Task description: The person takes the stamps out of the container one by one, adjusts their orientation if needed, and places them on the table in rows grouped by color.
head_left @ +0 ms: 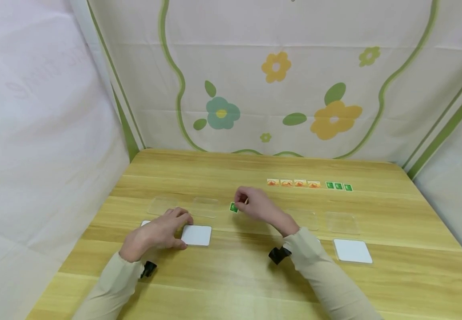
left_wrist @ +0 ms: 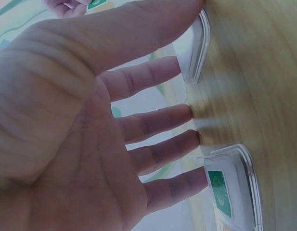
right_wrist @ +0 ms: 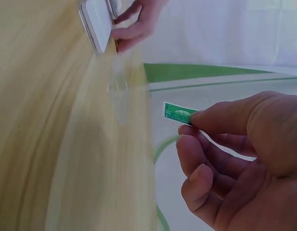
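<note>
My right hand (head_left: 256, 205) pinches a small green stamp-like card (right_wrist: 178, 113) with a white border between thumb and forefinger, above the middle of the table. My left hand (head_left: 161, 231) holds a white-topped flat case (head_left: 197, 235) at its left end, thumb at the near edge and forefinger at the far edge. The other fingers reach down to the table in the left wrist view. A second white flat case (left_wrist: 235, 187), with a green card showing on it, lies by the little finger. In the head view my left hand mostly covers that second case.
Behind lies a row of several orange-and-white cards (head_left: 286, 183), then three green cards (head_left: 338, 186). Clear plastic pieces (head_left: 205, 207) lie left and right (head_left: 342, 222). Another white case (head_left: 352, 251) sits at the right. My right sleeve mostly hides one beside it. Fabric walls surround the table (head_left: 239, 284).
</note>
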A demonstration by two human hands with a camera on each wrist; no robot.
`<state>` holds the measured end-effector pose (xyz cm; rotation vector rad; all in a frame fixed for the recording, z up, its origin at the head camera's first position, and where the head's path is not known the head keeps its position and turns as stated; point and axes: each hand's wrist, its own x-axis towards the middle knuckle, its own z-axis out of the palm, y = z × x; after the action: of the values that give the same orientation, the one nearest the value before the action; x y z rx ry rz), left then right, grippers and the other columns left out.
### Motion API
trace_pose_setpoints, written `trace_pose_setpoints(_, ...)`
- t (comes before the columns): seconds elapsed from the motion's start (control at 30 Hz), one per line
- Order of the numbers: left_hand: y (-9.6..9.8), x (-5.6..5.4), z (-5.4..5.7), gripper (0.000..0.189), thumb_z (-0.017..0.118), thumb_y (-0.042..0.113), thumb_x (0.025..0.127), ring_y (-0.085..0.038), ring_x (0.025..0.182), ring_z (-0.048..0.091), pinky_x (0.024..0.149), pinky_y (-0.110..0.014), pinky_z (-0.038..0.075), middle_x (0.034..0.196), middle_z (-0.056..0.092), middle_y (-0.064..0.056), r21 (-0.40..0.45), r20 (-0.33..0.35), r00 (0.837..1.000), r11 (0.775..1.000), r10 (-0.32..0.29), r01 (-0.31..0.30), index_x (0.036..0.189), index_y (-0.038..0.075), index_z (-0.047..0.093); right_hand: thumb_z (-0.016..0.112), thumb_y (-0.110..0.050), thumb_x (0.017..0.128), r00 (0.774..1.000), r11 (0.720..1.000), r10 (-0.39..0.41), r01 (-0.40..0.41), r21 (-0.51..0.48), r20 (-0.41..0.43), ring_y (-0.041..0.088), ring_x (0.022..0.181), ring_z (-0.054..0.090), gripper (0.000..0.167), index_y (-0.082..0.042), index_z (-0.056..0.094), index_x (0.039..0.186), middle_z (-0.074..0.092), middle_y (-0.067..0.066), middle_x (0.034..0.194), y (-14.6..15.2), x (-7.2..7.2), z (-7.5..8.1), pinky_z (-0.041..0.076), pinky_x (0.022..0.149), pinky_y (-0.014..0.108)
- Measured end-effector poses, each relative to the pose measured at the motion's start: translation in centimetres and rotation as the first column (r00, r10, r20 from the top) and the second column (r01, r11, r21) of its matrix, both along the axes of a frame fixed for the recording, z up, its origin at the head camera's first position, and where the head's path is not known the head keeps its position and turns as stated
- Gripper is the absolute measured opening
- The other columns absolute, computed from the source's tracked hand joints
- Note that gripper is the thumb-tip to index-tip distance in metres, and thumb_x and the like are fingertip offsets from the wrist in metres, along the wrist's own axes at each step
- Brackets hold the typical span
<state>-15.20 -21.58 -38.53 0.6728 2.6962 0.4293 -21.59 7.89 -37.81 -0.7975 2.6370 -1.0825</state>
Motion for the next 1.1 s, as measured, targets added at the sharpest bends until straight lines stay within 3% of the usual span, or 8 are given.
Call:
trace_pose_setpoints(0.33,0.1,0.0,0.1,0.047,0.082,0.024,0.08,-0.032,0.119,0.045,0.091,-0.049,0.046,0.138,0.047,-0.013,0.0,0.002,1.0,1.0,0.002,-0.002,0.117,0.014,0.056,0.062,-0.012,0.095,0.998,0.998,-0.066,0.066,-0.01,0.008,0.011,0.064,0.06,0.004,-0.01,0.061,0.092,0.065,0.005,0.085,2.7,-0.8,0.9,0.051,0.056,0.026)
trace_pose_setpoints(0.63,0.0,-0.1,0.1,0.047,0.082,0.024,0.08,-0.033,0.119,0.045,0.091,-0.05,0.046,0.138,0.046,-0.013,0.002,-0.001,1.0,1.0,-0.005,0.005,0.117,0.014,0.056,0.062,-0.011,0.095,0.996,0.996,-0.087,0.088,-0.026,0.03,0.025,0.071,0.066,0.005,-0.006,0.062,0.093,0.068,0.012,0.088,4.8,-1.7,0.8,0.053,0.058,0.028)
trace_pose_setpoints(1.1,-0.1,0.0,0.1,0.047,0.082,0.024,0.08,-0.032,0.119,0.045,0.091,-0.05,0.046,0.138,0.046,-0.013,0.004,0.004,1.0,1.0,-0.003,0.003,0.117,0.014,0.056,0.062,-0.013,0.095,0.988,0.988,-0.153,0.153,0.022,0.012,0.014,0.066,0.06,0.006,-0.007,0.063,0.093,0.067,0.01,0.088,8.1,-2.6,0.7,0.053,0.061,0.028)
